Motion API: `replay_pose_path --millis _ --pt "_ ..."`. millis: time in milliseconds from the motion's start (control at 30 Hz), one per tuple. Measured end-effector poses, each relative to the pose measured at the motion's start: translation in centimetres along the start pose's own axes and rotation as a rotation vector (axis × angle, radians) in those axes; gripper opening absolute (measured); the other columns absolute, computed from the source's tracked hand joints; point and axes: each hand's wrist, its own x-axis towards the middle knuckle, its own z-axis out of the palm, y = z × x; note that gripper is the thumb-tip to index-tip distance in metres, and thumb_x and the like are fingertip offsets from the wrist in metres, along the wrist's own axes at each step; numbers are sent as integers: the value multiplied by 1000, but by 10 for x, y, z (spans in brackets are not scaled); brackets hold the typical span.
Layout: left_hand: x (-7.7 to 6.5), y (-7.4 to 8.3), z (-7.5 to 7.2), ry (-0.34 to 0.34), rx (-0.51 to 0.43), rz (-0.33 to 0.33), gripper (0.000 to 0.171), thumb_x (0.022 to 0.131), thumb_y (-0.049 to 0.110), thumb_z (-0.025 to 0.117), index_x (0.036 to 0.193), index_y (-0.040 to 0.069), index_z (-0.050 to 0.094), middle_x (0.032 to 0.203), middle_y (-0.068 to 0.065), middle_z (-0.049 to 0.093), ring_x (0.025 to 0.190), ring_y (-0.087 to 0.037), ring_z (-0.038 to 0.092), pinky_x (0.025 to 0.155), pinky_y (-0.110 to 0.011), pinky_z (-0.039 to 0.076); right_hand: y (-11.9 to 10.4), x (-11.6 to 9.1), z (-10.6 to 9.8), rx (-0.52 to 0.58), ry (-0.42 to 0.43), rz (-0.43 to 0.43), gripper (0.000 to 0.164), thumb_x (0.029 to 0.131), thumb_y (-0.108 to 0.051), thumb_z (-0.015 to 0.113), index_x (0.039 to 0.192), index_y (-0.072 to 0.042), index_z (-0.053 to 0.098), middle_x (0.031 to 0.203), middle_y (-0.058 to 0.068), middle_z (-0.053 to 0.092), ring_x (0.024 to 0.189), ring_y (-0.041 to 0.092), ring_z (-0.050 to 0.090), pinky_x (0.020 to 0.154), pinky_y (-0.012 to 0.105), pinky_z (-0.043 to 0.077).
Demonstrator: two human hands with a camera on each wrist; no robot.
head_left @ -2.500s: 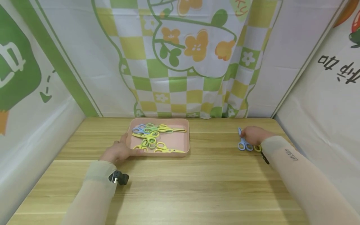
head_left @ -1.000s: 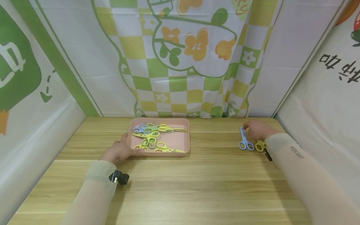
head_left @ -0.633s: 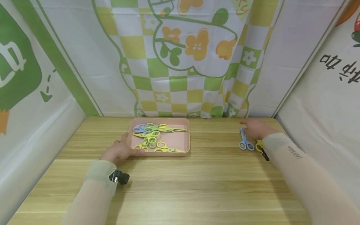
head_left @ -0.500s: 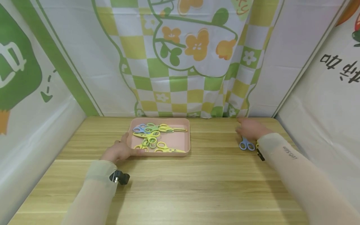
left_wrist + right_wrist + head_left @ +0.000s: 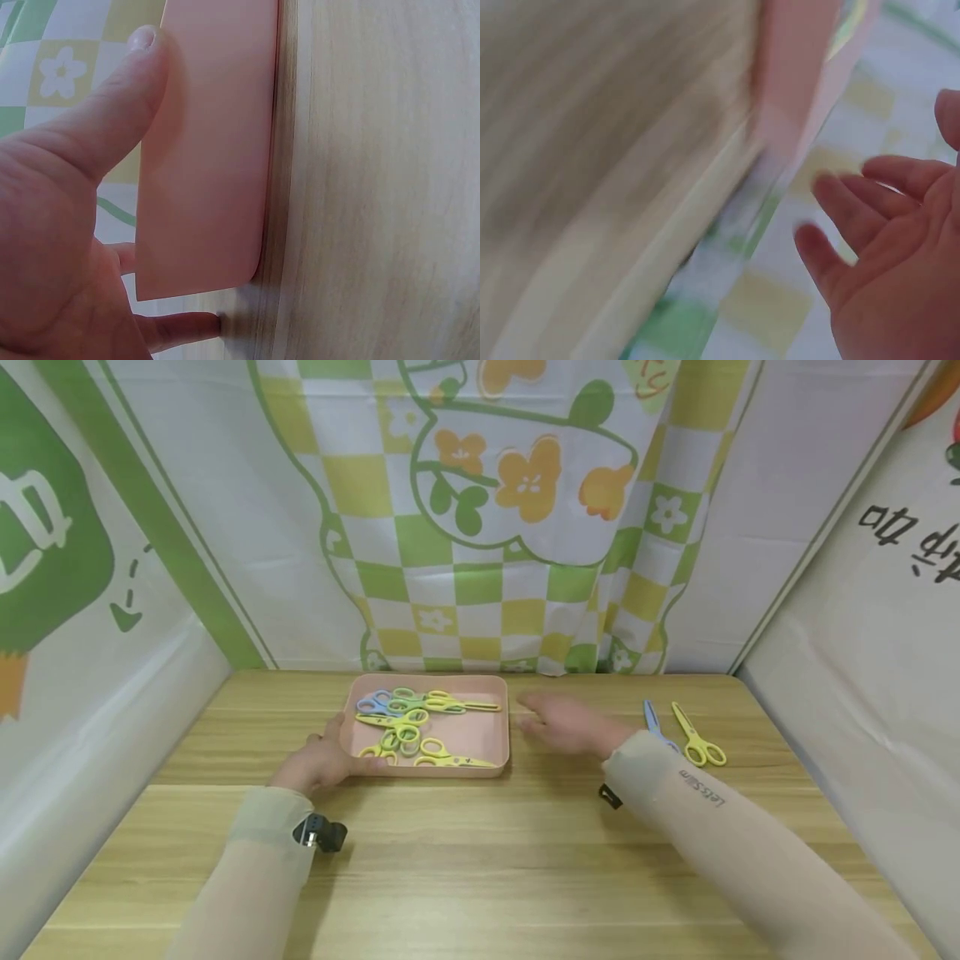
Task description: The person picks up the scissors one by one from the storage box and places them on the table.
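My left hand [image 5: 318, 764] rests on the near left corner of a pink tray [image 5: 491, 747]. In the left wrist view its straight thumb [image 5: 124, 97] lies against the tray wall, with other fingers past the corner. Several scissors lie in the tray, among them yellow scissors [image 5: 442, 758], blue scissors [image 5: 373, 702] and green scissors [image 5: 405, 699]. My right hand [image 5: 570, 724], blurred and holding nothing, is just right of the tray with fingers spread. Behind it on the table lie blue scissors [image 5: 651, 718], partly hidden by the sleeve, and yellow scissors [image 5: 693, 739].
The wooden table [image 5: 480, 860] ends at the back against a checked cloth [image 5: 480, 610]. White printed sheets stand on the left and right sides. Each wrist carries a small black camera [image 5: 321, 833].
My right hand has left the blue and yellow scissors lying side by side on the right and moved left toward the tray. The left hand and the tray have stayed in place.
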Motion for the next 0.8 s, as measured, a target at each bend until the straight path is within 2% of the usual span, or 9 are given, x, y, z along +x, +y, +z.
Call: replay_pose_path --millis 100,200,300,400,500,567,633,733,800 --pt "2 -2 0 7 10 -5 148 64 72 80 157 8 -14 153 -43 -9 138 -62 -3 104 -76 9 -26 8 10 124 -62 -36 60 109 -44 32 150 -1 43 149 16 46 138 30 40 113 43 29" --pt "2 -2 0 10 32 -8 149 63 75 79 157 8 -14 153 -43 -8 138 -62 -3 104 -76 9 -43 14 18 174 -106 -56 56 109 -45 31 141 -5 55 136 9 59 127 23 51 107 41 37" --pt "2 -2 0 9 38 -9 149 63 76 78 157 8 -15 153 -43 -8 138 -62 -2 104 -76 9 -55 20 25 120 -112 -92 51 110 -43 31 120 -8 67 104 3 67 101 18 60 93 39 46" --pt "2 -2 0 9 24 -8 149 63 74 79 157 8 -15 153 -43 -9 138 -63 -2 104 -76 10 -62 26 32 52 -116 -102 48 110 -41 31 104 -11 68 88 1 63 88 16 59 87 38 47" --pt "2 -2 0 5 12 -7 148 64 73 80 157 9 -16 153 -43 -10 138 -63 -3 104 -76 9 -66 30 38 9 -141 -80 48 110 -42 31 106 -13 69 98 -1 66 99 15 61 93 37 46" --pt "1 -1 0 2 16 -7 148 64 73 79 157 8 -16 153 -43 -10 138 -63 -3 104 -76 9 -68 32 42 -5 -166 -55 50 109 -45 31 114 -13 70 109 -1 68 109 15 61 99 38 44" --pt "1 0 0 -1 22 -2 148 65 73 79 157 8 -16 152 -44 -10 138 -62 -4 104 -76 9 -69 33 44 -26 -184 -35 52 109 -46 31 118 -14 69 112 -1 68 111 16 60 101 39 43" --pt "0 1 -1 -5 33 8 147 66 73 78 156 6 -17 152 -45 -10 138 -62 -4 105 -75 9 -71 35 46 -46 -195 -10 52 108 -48 31 121 -15 69 114 -1 68 114 19 60 108 48 36" --pt "-2 2 -2 -7 31 9 146 67 72 78 156 6 -17 152 -45 -10 138 -62 -5 105 -75 9 -71 36 46 -61 -199 0 50 108 -47 31 117 -16 69 109 -2 68 112 19 61 111 57 27"
